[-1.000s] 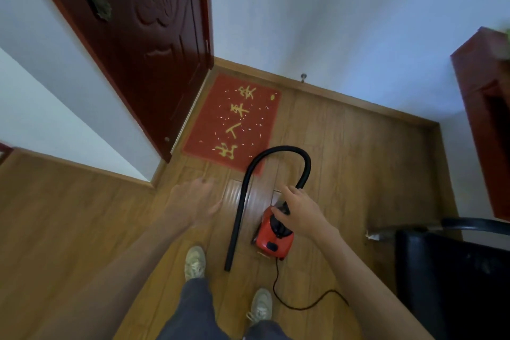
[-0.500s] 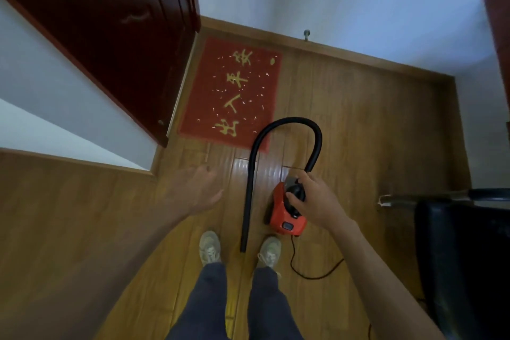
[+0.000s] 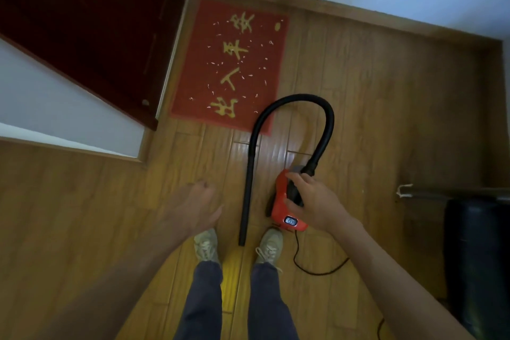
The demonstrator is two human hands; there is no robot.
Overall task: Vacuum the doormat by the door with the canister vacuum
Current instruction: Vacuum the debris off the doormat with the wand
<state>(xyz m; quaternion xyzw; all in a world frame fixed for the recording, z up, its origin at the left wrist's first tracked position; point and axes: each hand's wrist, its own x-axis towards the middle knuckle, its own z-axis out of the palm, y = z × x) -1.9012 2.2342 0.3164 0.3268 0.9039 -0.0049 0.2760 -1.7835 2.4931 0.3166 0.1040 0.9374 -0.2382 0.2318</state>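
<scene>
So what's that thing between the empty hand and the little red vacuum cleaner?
The black flexible hose runs down between the open left hand and the red canister vacuum. The head view shows it.

Door [image 3: 91, 22] cut by top and left edges. Left grip [image 3: 193, 207] motion-blurred, fingertips smeared. Right grip [image 3: 313, 201] covers most of the canister vacuum [image 3: 278, 205] handle. Hose [image 3: 298, 97] hides doormat [image 3: 198, 85] near-right corner. Pale specks on doormat too small to identify. Cord [image 3: 317, 272] runs off bottom edge. Dark object [image 3: 474, 257] at right cropped by the edge, can't tell what it is.
</scene>
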